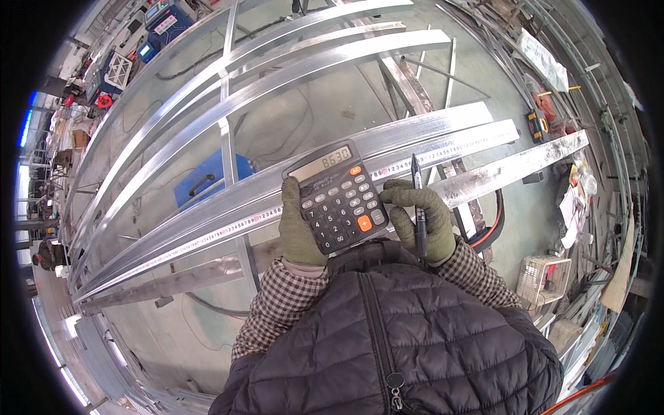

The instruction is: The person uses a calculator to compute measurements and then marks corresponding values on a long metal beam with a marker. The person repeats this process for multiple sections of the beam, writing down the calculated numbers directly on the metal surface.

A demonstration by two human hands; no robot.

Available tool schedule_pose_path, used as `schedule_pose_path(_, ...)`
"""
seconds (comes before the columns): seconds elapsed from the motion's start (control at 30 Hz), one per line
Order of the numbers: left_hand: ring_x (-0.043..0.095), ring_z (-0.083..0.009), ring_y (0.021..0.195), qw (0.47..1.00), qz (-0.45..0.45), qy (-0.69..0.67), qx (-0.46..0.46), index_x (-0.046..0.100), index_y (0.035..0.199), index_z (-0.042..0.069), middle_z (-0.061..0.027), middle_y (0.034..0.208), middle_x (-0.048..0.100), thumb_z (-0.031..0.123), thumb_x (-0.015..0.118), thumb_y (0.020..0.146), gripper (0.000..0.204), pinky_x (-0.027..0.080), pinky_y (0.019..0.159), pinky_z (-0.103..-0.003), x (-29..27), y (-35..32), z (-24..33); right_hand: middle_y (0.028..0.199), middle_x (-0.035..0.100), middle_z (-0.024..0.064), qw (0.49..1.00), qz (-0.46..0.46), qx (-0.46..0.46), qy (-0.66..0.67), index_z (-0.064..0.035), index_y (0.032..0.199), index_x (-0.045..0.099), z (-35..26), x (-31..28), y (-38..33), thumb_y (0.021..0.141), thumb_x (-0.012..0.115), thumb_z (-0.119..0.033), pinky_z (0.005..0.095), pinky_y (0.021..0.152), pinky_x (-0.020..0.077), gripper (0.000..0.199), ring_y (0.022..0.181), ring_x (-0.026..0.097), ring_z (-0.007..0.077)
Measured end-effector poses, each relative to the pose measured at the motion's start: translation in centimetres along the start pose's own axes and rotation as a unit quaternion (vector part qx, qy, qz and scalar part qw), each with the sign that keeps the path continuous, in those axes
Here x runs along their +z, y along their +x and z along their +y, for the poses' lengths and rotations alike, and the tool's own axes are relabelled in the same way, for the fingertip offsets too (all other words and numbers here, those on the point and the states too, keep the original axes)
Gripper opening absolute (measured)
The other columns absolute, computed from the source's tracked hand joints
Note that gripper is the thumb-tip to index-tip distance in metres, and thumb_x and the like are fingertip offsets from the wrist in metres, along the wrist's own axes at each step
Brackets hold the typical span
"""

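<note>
1. At the centre of the frame, we see the left hand (299,227), in an olive knit glove, gripping a black calculator (337,196) by its left edge, thumb laid over the keys' margin, the display tilted toward the upper left.
2. The right hand (422,221), gloved alike, is closed around a dark pen (418,200) that stands nearly upright, its tip rising above the fingers; the fingertips touch the calculator's right edge.
3. Just behind both hands, a long metal rule (443,149) with printed graduations lies along a bright aluminium profile (415,128), running from the lower left to the right of the frame.
4. More aluminium bars (277,55) arc across the upper half, crossed by a thin upright bar (225,131); they screen much of the green floor (and part of a blue box (207,181) beneath them).
5. At the upper left stand blue machines (162,21) and a red item, too small to tell.
6. At the right edge we see a white wire basket (543,277), papers, and a yellow-black tool (536,126).
7. Our dark quilted jacket (387,339) and checked cuffs fill the bottom.
</note>
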State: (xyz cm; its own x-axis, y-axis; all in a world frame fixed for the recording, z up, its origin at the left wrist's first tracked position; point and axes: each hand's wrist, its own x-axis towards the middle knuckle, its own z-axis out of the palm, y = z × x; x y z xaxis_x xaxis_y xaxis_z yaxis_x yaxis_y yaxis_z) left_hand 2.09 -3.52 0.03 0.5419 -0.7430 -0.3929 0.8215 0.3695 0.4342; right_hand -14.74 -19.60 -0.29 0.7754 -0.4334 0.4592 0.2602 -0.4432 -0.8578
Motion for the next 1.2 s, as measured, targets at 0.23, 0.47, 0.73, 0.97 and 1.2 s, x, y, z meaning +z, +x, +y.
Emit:
schedule_pose_path(0.23,0.075,-0.038,0.124,1.0,-0.009,-0.003,-0.005,0.053,0.158,0.003,-0.0235,0.145,0.069,0.066,0.051,0.112,0.078,0.069,0.099,-0.055,-0.6,1.1,0.8,0.12,0.077,0.0224,1.0,0.003,-0.001,-0.014,-0.0023,0.123,0.072,0.7,0.2,1.8,0.096,0.072,0.002,0.0449,0.096,0.0605,0.028,0.109,0.077,0.0361)
schedule_pose_path(0.47,0.074,-0.0382,0.126,0.994,-0.098,-0.011,-0.041,0.053,0.158,0.002,-0.0223,0.144,0.07,0.067,0.052,0.111,0.08,0.066,0.105,-0.054,0.4,1.7,1.3,0.116,0.079,0.0185,0.998,-0.016,0.049,0.032,-0.0051,0.124,0.076,1.7,-0.5,1.7,0.095,0.077,-0.006,0.046,0.093,0.061,0.029,0.105,0.077,0.0377)
schedule_pose_path(0.73,0.075,-0.0348,0.125,0.998,-0.003,0.07,0.001,0.052,0.159,0.002,-0.0227,0.147,0.068,0.06,0.052,0.114,0.073,0.069,0.1,-0.051,-0.6,1.5,-0.9,0.117,0.076,0.0179,0.997,-0.005,0.044,0.064,-0.0046,0.124,0.072,1.6,-2.3,-3.5,0.091,0.073,-0.004,0.0463,0.086,0.0603,0.033,0.1,0.076,0.0403)
schedule_pose_path(0.97,0.074,-0.035,0.128,0.998,0.003,0.069,-0.008,0.055,0.157,0.002,-0.0218,0.146,0.069,0.056,0.05,0.116,0.067,0.068,0.102,-0.051,0.0,0.9,-3.5,0.115,0.076,0.02,0.994,-0.012,0.104,0.015,-0.0053,0.126,0.073,2.0,-4.2,-8.4,0.092,0.075,-0.004,0.0457,0.083,0.06,0.034,0.098,0.075,0.0403)
schedule_pose_path(1.2,0.076,-0.0336,0.124,0.992,0.015,0.123,0.025,0.054,0.157,0.003,-0.0212,0.145,0.07,0.055,0.053,0.115,0.067,0.07,0.098,-0.05,0.9,0.7,-6.3,0.119,0.076,0.0183,0.989,0.065,0.12,0.052,0.0015,0.14,0.067,4.9,-9.5,-11.6,0.105,0.064,-0.001,0.0417,0.087,0.0609,0.035,0.104,0.076,0.0316)
